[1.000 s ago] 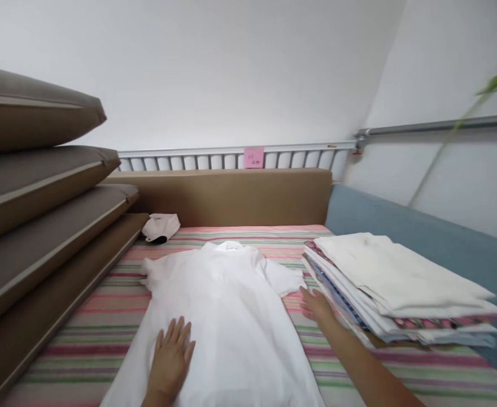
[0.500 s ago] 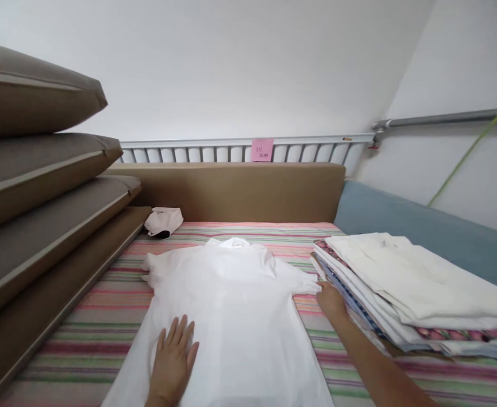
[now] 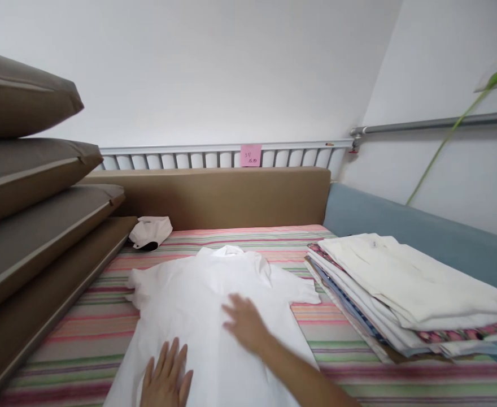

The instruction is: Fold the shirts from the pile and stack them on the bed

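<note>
A white short-sleeved shirt [image 3: 197,294] lies spread flat, collar away from me, on a striped sheet [image 3: 83,339]. My left hand [image 3: 166,381] rests palm down on the shirt's lower left part, fingers stretched out. My right hand [image 3: 244,322] lies flat on the middle of the shirt, fingers spread and slightly blurred. Neither hand holds anything.
A stack of folded clothes [image 3: 401,288] sits on the right of the sheet. Several brown cushions [image 3: 32,226] are piled along the left. A white cap [image 3: 150,232] lies at the back left, in front of a brown backrest [image 3: 227,195]. A blue cushion [image 3: 401,223] borders the right.
My right hand left the shirt's right sleeve by the folded stack and moved left onto the middle of the shirt. My left hand stayed flat on the shirt.
</note>
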Tool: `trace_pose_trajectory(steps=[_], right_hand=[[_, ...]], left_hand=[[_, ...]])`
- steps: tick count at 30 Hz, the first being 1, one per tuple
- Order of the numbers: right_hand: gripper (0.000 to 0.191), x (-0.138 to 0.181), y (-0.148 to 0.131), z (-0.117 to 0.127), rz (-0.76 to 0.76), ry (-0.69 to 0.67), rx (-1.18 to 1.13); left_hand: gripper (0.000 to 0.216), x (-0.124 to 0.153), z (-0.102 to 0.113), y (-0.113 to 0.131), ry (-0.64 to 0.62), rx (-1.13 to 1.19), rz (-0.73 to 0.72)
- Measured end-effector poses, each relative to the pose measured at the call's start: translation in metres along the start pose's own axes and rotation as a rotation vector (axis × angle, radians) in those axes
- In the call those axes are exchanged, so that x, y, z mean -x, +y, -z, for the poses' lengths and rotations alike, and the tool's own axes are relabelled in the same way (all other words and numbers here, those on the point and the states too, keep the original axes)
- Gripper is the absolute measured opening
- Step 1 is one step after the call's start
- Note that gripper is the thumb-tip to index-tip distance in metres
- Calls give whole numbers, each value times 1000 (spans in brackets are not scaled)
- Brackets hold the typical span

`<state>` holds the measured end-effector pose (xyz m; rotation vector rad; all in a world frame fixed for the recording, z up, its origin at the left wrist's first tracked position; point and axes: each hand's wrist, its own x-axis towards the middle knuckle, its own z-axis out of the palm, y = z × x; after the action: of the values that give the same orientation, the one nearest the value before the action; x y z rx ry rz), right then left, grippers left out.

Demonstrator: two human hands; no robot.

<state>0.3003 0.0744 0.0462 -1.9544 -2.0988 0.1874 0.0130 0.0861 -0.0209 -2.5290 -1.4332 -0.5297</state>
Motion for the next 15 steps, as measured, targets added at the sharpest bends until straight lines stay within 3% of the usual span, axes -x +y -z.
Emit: trace_pose_trajectory(steps=[3,5,7,10,11,13,15], right_hand=[[48,-13,61,17,-476,82,184],[48,-20,78,30,-573,95,218],[48,-25,68,35,-468,118,188],[49,-30,39,27,-84,110,92],[48,-32,36,22,-20,77,75],[47,-35,45,12,-101,55,99],[47,-38,69,3,-307,119,160]], left_hand=[[43,2,-5,-3,20,-18,-17],[44,2,-7,-5,20,-21,-24],[44,2,-10,-8,13,-19,-27],[45,1,-13,-9,-11,-8,-33],[46,2,-14,-8,-19,-7,-32],[45,4,-17,-4,-16,-21,-9],[44,7,-18,-1,11,-47,33]])
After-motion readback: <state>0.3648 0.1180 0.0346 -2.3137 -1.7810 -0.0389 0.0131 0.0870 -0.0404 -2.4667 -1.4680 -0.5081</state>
